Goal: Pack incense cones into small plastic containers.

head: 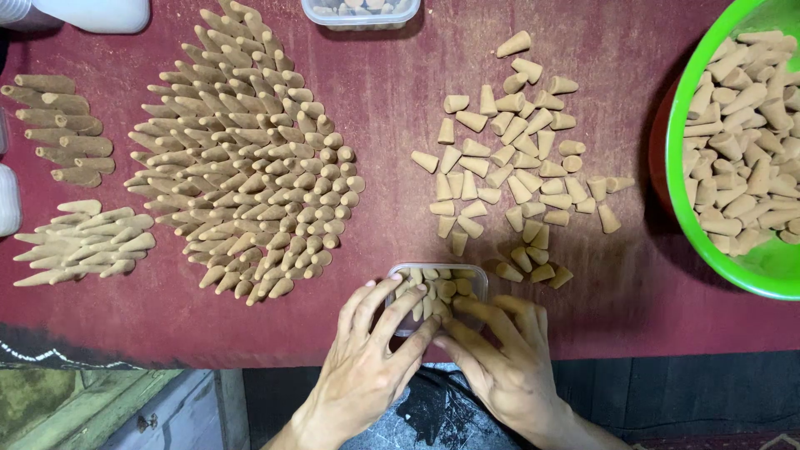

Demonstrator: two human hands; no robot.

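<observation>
Both hands, left hand (367, 358) and right hand (500, 354), fingers spread, press cones into the small clear box (437, 283) between them; cones look light and crumbly, best pinched at the base.

Left hand (367, 367): bare, no ring on the fingers, pale dust along the fingertips.
Right hand (504, 362): bare, ringless, dusty fingertips.
Wrists behind the fingers: uncovered, no sleeves or watch.

Matt, chalky tan cones (517, 167) beyond the hands, clear glossy plastic box (437, 287) under the fingertips, shiny green plastic bowl (679, 167) to their right, dull maroon cloth (400, 100) covering the desk.
</observation>
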